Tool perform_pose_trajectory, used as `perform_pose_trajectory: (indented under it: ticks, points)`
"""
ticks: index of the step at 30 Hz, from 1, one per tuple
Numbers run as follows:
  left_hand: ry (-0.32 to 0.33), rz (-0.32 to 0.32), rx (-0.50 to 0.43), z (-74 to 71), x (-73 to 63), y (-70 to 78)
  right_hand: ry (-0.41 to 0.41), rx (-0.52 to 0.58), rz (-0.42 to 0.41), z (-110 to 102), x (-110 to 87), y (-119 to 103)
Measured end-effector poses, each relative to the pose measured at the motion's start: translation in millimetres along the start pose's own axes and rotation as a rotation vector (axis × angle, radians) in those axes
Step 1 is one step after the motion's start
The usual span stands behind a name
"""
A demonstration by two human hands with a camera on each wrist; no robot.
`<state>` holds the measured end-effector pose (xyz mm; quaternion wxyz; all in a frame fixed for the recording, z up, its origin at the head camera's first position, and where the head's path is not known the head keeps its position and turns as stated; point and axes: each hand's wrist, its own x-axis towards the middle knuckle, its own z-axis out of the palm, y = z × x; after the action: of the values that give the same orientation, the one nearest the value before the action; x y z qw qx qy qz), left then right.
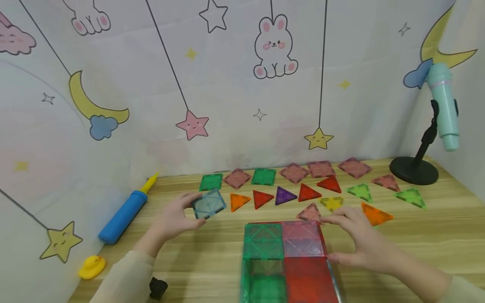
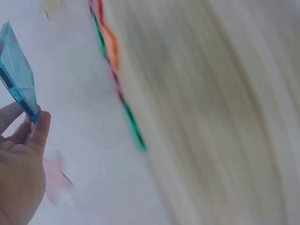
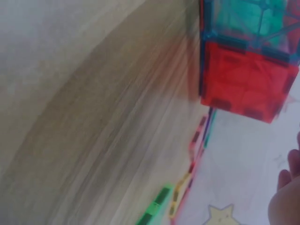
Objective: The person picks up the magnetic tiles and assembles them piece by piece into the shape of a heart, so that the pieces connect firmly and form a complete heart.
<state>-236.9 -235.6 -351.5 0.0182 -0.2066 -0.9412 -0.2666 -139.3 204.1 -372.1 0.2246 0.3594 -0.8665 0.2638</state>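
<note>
My left hand [image 1: 179, 214] pinches a light blue square magnetic tile [image 1: 209, 204] by its edges, between thumb and fingers, above the table. In the left wrist view the blue tile [image 2: 18, 70] stands on edge in the fingertips. A box-like structure of magnetic tiles [image 1: 263, 240] stands at the front middle, with green, pink and red panels on top. Beside its right far corner is my right hand [image 1: 358, 240], fingers extended and thumb apart, holding nothing. Whether the thumb touches the structure I cannot tell. A red tile [image 3: 248, 82] forms one of its walls in the right wrist view.
Square tiles, including a green one [image 1: 263, 176], line the back of the wooden table [image 1: 212, 261]. Triangular tiles, such as a purple one [image 1: 285, 195], lie before them. A blue pump [image 1: 123, 219] and yellow duck [image 1: 92, 267] are left; a microphone stand [image 1: 414, 170] is back right.
</note>
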Motion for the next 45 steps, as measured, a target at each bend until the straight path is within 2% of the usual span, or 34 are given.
perform_pose_trajectory:
  ticks: [5, 8, 10, 12, 19, 22, 25, 27, 29, 30, 33, 36, 38, 40, 45]
  points:
    - [-0.112, 0.329, 0.021, 9.5, -19.5, 68.3, -0.037, -0.019, 0.061, -1, 3.5, 2]
    - [-0.211, 0.485, 0.018, 18.0, -29.1, 95.1, -0.059, -0.009, 0.086, 0, 6.5, 2]
    - [-0.261, 0.559, 0.017, 23.0, -33.5, 104.9, -0.067, -0.005, 0.085, 1, 8.5, 1]
    - [-0.307, 0.601, 0.021, 25.2, -36.3, 109.8, -0.071, -0.007, 0.08, 1, 10.0, 1]
    - [-0.398, 0.613, 0.041, 26.0, -43.2, 115.1, -0.058, -0.039, 0.044, 4, 13.2, 2]
    - [-0.395, 0.656, 0.07, 28.5, -45.5, 116.1, -0.052, -0.043, 0.036, 5, 14.2, 2]
    - [-0.352, 0.726, 0.12, 33.5, -46.0, 115.3, -0.049, -0.05, 0.039, 5, 14.7, 2]
    - [-0.323, 0.748, 0.119, 36.9, -45.6, 112.8, -0.056, -0.037, 0.049, 6, 14.2, 3]
    - [-0.285, 0.742, 0.102, 40.4, -42.9, 108.4, -0.085, -0.01, 0.075, 8, 12.9, 5]
    - [-0.281, 0.707, 0.071, 41.6, -40.7, 105.3, -0.113, 0.019, 0.098, 8, 11.8, 6]
    - [-0.303, 0.513, -0.081, 45.7, -28.5, 94.7, -0.262, 0.203, 0.204, 11, 7.6, 14]
    - [-0.372, 0.297, -0.228, 50.4, -14.2, 83.8, -0.442, 0.498, 0.373, 15, 5.0, 21]
    - [-0.419, 0.21, -0.306, 53.4, -7.1, 78.7, -0.511, 0.645, 0.471, 18, 4.6, 25]
    - [-0.453, 0.182, -0.348, 55.7, -2.9, 75.6, -0.543, 0.731, 0.537, 19, 4.1, 26]
    - [-0.467, 0.186, -0.382, 56.7, -0.9, 73.5, -0.558, 0.74, 0.545, 18, 2.9, 23]
